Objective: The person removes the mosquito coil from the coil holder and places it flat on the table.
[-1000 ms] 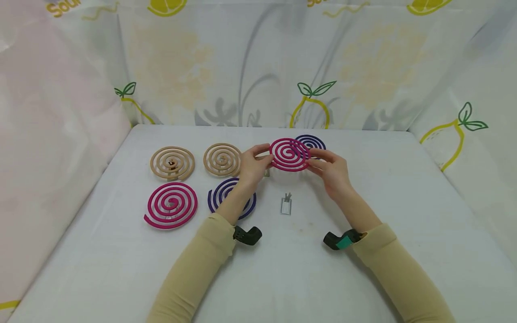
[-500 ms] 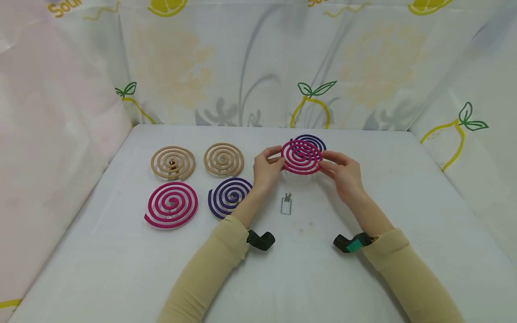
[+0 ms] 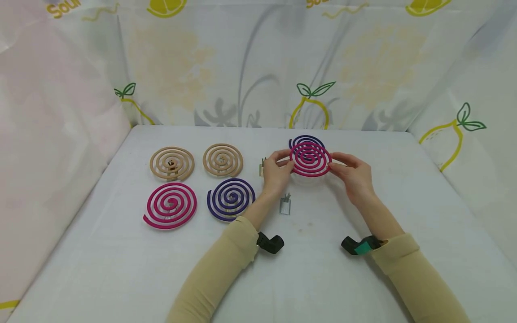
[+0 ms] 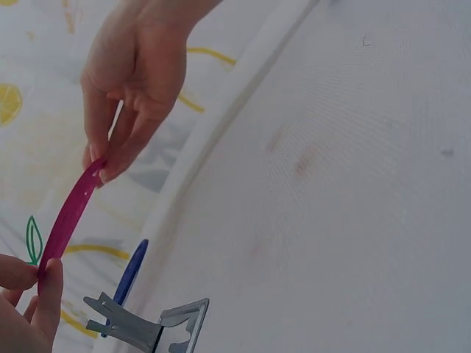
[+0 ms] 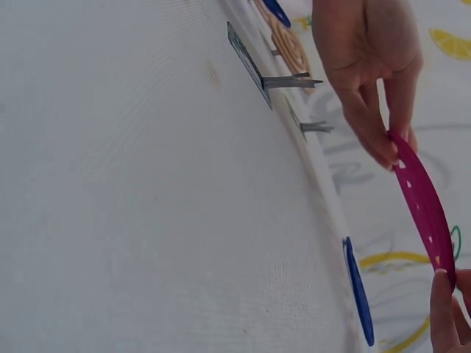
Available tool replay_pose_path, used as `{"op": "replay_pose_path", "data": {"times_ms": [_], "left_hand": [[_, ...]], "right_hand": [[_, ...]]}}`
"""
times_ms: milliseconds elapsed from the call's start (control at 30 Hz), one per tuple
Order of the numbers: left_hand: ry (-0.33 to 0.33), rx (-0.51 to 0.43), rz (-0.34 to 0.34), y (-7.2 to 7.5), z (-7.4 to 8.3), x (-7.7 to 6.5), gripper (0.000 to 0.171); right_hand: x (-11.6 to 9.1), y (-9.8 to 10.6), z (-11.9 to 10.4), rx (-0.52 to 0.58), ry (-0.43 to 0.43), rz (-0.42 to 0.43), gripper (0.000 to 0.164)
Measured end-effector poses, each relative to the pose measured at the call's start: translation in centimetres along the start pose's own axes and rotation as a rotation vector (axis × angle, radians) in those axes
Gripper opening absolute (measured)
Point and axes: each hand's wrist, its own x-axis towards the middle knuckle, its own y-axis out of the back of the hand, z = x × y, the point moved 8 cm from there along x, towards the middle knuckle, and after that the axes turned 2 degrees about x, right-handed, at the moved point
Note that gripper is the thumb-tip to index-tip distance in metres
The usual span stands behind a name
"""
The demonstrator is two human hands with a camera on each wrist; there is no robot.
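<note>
Both hands hold one pink mosquito coil (image 3: 310, 168) by its opposite edges, raised over the table. My left hand (image 3: 278, 172) pinches its left edge between thumb and fingers; my right hand (image 3: 357, 177) pinches the right edge. Seen nearly edge-on in the left wrist view, the pink coil (image 4: 70, 213) spans the two hands. Behind it in the head view, a dark blue coil (image 3: 305, 137) is partly covered. A small metal coil stand (image 3: 285, 205) with upright prongs is on the table in front of the hands. Another stand (image 3: 261, 169) shows beside my left hand.
To the left, two tan coils (image 3: 172, 150) (image 3: 223, 146) lie in the back row. A pink coil (image 3: 170, 220) and a dark blue coil (image 3: 231, 217) lie in front of them. Lemon-print cloth (image 3: 202, 58) hangs behind the white table (image 3: 307, 278).
Both hands have moved right and slightly nearer with the pink coil, which now overlaps more of the dark blue coil behind. The stand beside my left hand has come more into sight.
</note>
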Motion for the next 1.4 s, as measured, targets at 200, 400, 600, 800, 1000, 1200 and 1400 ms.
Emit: {"op": "replay_pose_path", "data": {"times_ms": [200,400,600,800,1000,1200,1400], "left_hand": [[0.016,-0.003,-0.001,-0.6,-0.3,0.0,0.03],[0.045,-0.004,-0.011,-0.9,-0.7,-0.1,0.03],[0.075,0.04,-0.049,-0.8,-1.4,0.0,0.03],[0.141,0.093,-0.078,-0.8,-2.1,0.0,0.03],[0.175,0.109,-0.103,-0.8,-2.6,0.0,0.029],[0.196,0.123,-0.127,-0.8,-3.0,0.1,0.03],[0.195,0.105,-0.155,-1.1,-3.0,0.2,0.035]], "right_hand": [[-0.1,0.7,0.0,-0.027,-0.018,0.011,0.048],[0.0,1.3,0.3,0.009,-0.012,0.013,0.033],[0.3,1.8,0.8,-0.061,-0.023,0.036,0.035],[0.3,2.2,1.2,-0.199,-0.061,0.067,0.047],[0.3,2.4,1.5,-0.253,-0.082,0.066,0.047],[0.5,2.5,1.7,-0.301,-0.084,0.067,0.046],[0.6,2.7,1.8,-0.339,-0.088,0.061,0.045]]}}
